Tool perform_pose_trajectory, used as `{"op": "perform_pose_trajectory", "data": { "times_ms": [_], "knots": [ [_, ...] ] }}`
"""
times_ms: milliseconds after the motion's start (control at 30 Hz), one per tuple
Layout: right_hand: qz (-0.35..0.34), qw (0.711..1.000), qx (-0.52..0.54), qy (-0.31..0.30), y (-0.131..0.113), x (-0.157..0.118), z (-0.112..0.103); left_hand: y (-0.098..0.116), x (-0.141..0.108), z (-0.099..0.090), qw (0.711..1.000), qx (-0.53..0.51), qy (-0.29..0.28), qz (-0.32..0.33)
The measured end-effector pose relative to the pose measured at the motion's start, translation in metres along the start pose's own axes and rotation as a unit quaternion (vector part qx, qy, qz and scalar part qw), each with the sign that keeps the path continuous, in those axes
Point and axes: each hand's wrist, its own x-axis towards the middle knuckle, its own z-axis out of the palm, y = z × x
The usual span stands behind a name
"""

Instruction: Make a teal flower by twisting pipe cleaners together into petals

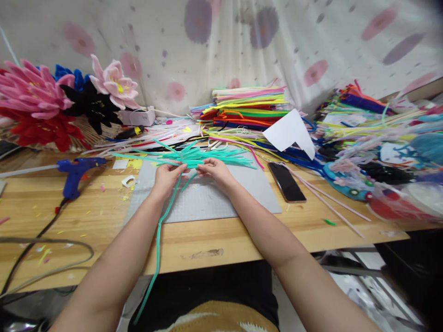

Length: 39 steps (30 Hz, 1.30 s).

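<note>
Both my hands are over a grey cutting mat (214,205). My left hand (169,177) pinches a long teal pipe cleaner (159,230), which trails down past the table's front edge toward my lap. Close beside it, my right hand (215,170) has its fingers closed on teal pipe cleaner too; a short teal end hangs down between the hands. Directly behind my fingers lies a bundle of teal pipe cleaners (235,159), spread to both sides. My fingers partly hide where the strands meet.
A blue glue gun (74,175) with its cord lies left. Fuzzy flowers (34,92) stand behind it. Stacks of coloured pipe cleaners (249,108) line the back, beside cut white paper (290,133). Right of the mat are a phone (286,182) and pink pipe cleaners (327,203).
</note>
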Motion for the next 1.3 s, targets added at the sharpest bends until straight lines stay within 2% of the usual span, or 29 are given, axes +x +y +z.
{"op": "perform_pose_trajectory", "data": {
  "times_ms": [167, 333, 600, 900, 1300],
  "knots": [
    [0.040, 0.998, 0.041, 0.014, -0.003, 0.000, -0.001, -0.001, 0.001, -0.001, 1.000, 0.006, -0.001, -0.015],
    [0.080, 0.996, 0.046, -0.005, -0.008, -0.002, -0.002, -0.003, 0.003, -0.003, 1.000, 0.004, -0.004, 0.006],
    [0.060, 0.996, -0.001, 0.064, -0.003, -0.001, 0.006, -0.008, 0.002, 0.000, 0.997, 0.071, 0.012, 0.025],
    [0.023, 0.997, -0.028, 0.064, -0.004, 0.000, 0.008, -0.003, 0.000, 0.002, 0.998, 0.049, 0.028, 0.017],
    [0.007, 0.999, 0.020, 0.044, 0.001, 0.004, 0.005, -0.001, 0.001, 0.000, 0.999, -0.004, 0.020, -0.029]
  ]
}}
